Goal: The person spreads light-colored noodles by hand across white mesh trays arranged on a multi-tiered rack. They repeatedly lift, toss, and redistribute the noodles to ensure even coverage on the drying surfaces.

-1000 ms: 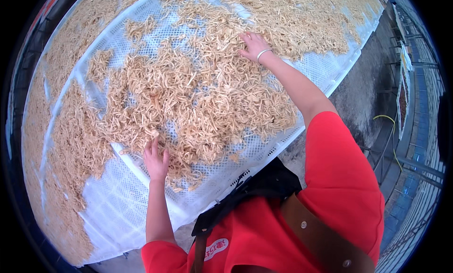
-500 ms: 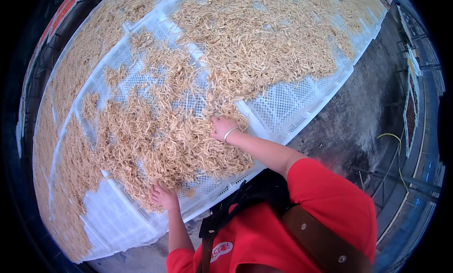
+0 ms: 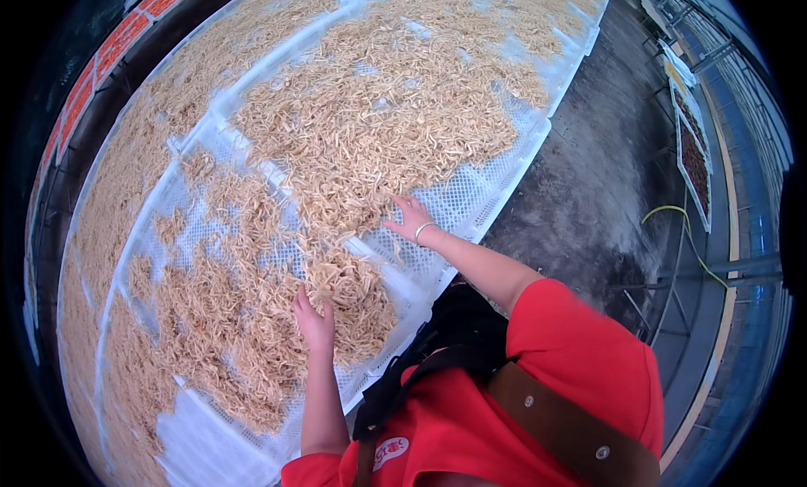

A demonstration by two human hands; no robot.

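Pale tan dried strips [image 3: 374,125], thin and tangled, lie spread over white mesh trays [image 3: 458,193] set edge to edge. My left hand [image 3: 316,320] is over the heaped strips of the nearer tray, its fingers stretched and apart. Whether its fingertips touch the heap I cannot tell. At the lower edge of the strips in the tray beyond, my right hand [image 3: 410,219] has its fingers extended, with bare mesh beside it. A bracelet [image 3: 424,230] circles the right wrist. Neither hand shows anything gripped in it.
A raised tray rim [image 3: 370,256] divides the nearer tray from the farther one. Dark grey floor [image 3: 580,176] runs along the right side. A rack with dark-filled trays [image 3: 693,155] and a yellow hose [image 3: 685,218] stand beyond it. Orange-filled trays [image 3: 109,54] line the far left.
My right hand has left the nearer heap for the farther tray's strips. My left hand has moved up and right over the nearer heap. The view has shifted.
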